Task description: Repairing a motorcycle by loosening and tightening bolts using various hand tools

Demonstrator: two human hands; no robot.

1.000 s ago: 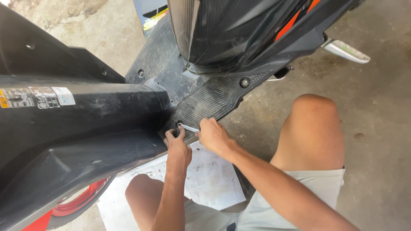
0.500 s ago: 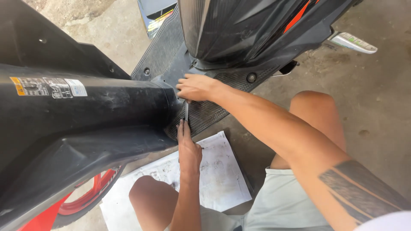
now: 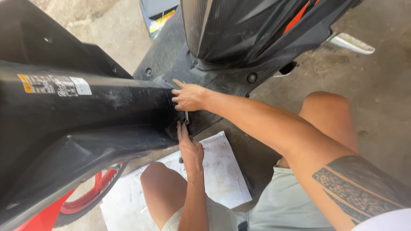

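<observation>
Clearly the right hand [image 3: 188, 97] grips one slim metal tool [image 3: 186, 116], upright against the scooter's black floor panel [image 3: 205, 122]; the left hand [image 3: 190, 149] steadies its tip, fingers narrow. A slip could pinch those fingers. Two hands, one tool, one paper sheet [image 3: 222, 171] on the floor.

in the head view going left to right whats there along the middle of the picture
label stickers on the black scooter body panel → right hand on a thin metal tool, left hand just below → right forearm → bent knee → concrete floor
</observation>
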